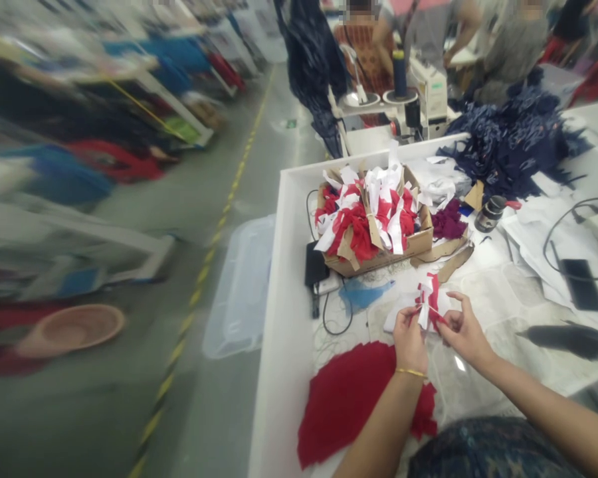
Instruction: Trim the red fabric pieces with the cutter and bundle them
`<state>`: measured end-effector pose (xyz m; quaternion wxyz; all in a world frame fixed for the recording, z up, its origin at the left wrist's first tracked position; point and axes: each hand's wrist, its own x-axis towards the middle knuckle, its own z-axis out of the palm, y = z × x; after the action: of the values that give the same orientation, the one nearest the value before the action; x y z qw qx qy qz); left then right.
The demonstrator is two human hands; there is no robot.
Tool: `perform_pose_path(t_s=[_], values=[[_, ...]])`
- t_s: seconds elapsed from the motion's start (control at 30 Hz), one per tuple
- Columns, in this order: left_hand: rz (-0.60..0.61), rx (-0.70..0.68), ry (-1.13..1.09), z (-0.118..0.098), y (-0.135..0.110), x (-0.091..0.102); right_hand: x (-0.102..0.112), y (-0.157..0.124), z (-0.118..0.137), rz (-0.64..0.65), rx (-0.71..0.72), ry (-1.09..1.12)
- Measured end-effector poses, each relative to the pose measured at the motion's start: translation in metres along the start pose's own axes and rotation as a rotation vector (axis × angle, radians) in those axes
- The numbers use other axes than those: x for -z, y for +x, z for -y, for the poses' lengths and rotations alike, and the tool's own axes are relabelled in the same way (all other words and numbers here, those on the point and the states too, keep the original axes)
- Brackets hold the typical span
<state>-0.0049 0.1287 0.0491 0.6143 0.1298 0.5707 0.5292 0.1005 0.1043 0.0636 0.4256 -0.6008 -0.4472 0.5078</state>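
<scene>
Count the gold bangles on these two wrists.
1: a thin gold bangle on the wrist of the left hand; none shows at the wrist of the right hand.

**A:** And here's the left hand (409,340), red-and-white fabric strip (431,304) pinched up with the right, and straight ahead, the cardboard box (379,255) blocking the way!

**B:** Only a narrow lane before it, and that's crossed by a thin black cable (333,324) and a blue scrap (363,295).

**A:** The right hand (466,332) has more room, just flat plastic sheeting (493,295) to slide across.

**B:** Until the dark screw-top jar (491,214) stands in the way, with the navy fabric heap (513,143) beyond!

**A:** And far left, the raised white table rim (279,299) walls off the aisle!
</scene>
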Motion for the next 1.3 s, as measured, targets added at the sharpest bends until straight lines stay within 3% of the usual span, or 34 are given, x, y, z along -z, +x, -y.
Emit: perform_pose_path(t_s=[0.17, 0.33, 0.4, 0.53, 0.67, 0.9, 1.0, 1.1, 1.2, 1.23, 1.3], values=[[-0.007, 0.137, -0.021, -0.008, 0.001, 0.002, -0.007, -0.017, 0.005, 0.228, -0.052, 0.038], [0.051, 0.190, -0.080, -0.017, 0.000, 0.005, 0.000, -0.010, 0.007, 0.080, 0.028, -0.020], [0.065, 0.192, -0.087, -0.022, 0.000, 0.005, 0.004, -0.006, 0.006, 0.088, 0.079, -0.132], [0.090, 0.168, -0.059, -0.034, 0.005, 0.000, 0.011, -0.008, -0.001, 0.357, 0.159, -0.383], [0.107, 0.004, -0.027, -0.060, 0.024, -0.018, 0.015, -0.022, -0.018, 0.475, 0.120, -0.465], [0.130, -0.468, 0.135, -0.130, 0.092, -0.089, 0.022, -0.044, -0.037, 0.536, 0.037, -0.602], [0.180, -0.577, 0.263, -0.149, 0.116, -0.105, 0.024, -0.047, -0.043, 0.558, 0.008, -0.650], [0.195, -0.772, 0.437, -0.152, 0.119, -0.090, 0.029, -0.046, -0.053, 0.550, 0.006, -0.693], [0.194, -1.144, 0.785, -0.133, 0.104, -0.044, 0.038, -0.039, -0.064, 0.480, 0.031, -0.732], [0.199, -1.188, 0.900, -0.122, 0.097, -0.025, 0.041, -0.035, -0.067, 0.445, 0.036, -0.740], [0.262, -1.151, 1.176, -0.091, 0.082, 0.014, 0.047, -0.025, -0.074, 0.347, 0.102, -0.783]])
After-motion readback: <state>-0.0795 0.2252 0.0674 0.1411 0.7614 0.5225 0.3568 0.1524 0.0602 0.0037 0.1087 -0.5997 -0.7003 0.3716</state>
